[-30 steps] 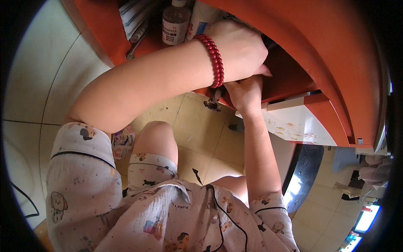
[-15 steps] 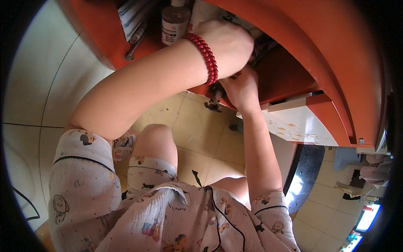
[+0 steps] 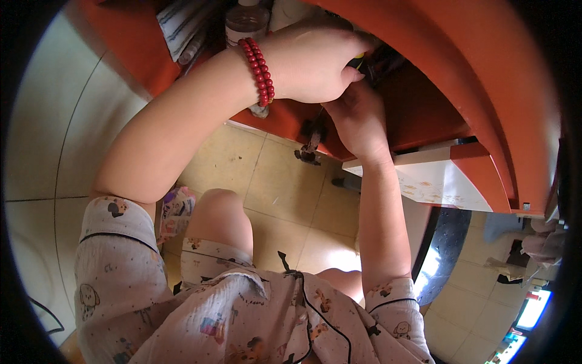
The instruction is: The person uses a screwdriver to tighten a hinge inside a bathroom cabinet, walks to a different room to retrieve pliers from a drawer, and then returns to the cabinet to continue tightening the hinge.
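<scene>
My left hand [image 3: 315,64], with a red bead bracelet [image 3: 259,71] at its wrist, reaches across the orange-red shelf. Its thumb and fingers are closed around a small yellow-and-black thing [image 3: 358,60], mostly hidden. Right beside it, my right hand [image 3: 362,118] has its fingers bent together under the left thumb; what they hold, if anything, is hidden. A dark, ragged strip [image 3: 311,144] hangs by the shelf edge, left of my right hand. Behind my left wrist stands a clear bottle [image 3: 245,23] with a pale label.
Striped folded material [image 3: 182,27] and a pale cylinder [image 3: 288,13] sit at the back of the shelf. The curved orange-red panel [image 3: 479,79] arches over the right side. Below it juts a white drawer front [image 3: 427,179] with a floral print. A colourful bag [image 3: 176,212] lies by my knee.
My left hand has turned and shifted slightly left and down, so its thumb and the yellow-and-black thing now show. My right hand has moved a little right and stays close beside it.
</scene>
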A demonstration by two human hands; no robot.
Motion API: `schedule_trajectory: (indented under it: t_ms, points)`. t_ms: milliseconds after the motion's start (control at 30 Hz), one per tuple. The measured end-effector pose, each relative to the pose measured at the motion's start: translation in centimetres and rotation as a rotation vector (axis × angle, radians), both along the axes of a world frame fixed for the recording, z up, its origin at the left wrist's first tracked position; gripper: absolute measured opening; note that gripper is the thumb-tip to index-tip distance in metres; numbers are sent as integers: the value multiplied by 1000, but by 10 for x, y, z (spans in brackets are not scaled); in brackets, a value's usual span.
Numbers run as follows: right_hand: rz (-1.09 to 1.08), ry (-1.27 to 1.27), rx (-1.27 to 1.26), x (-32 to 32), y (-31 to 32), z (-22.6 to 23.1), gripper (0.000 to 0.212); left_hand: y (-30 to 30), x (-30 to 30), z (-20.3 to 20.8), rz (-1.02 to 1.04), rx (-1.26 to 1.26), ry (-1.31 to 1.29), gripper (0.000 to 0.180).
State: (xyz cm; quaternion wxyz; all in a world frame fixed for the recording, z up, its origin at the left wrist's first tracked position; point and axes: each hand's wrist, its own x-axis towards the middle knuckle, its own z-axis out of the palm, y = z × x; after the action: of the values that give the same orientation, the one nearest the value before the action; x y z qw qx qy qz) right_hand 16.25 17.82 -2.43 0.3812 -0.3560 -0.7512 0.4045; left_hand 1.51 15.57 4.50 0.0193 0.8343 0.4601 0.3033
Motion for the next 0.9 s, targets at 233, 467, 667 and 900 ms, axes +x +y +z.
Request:
schedule_trajectory:
  t_ms: [233, 467, 667, 900]
  points:
    - [20, 113, -2, -7, -11, 4, 26, -4, -6, 5, -37, -137, 12, 26]
    - [-16, 53, 10, -4, -1, -1, 24, 0, -3, 5, -4, -167, 100, 29]
    - [-13, 59, -15, -5, -2, -6, 25, -4, -3, 8, -22, -153, 118, 30]
    - [-36, 77, -19, -4, -6, -5, 26, -5, -1, 8, -30, -171, 120, 28]
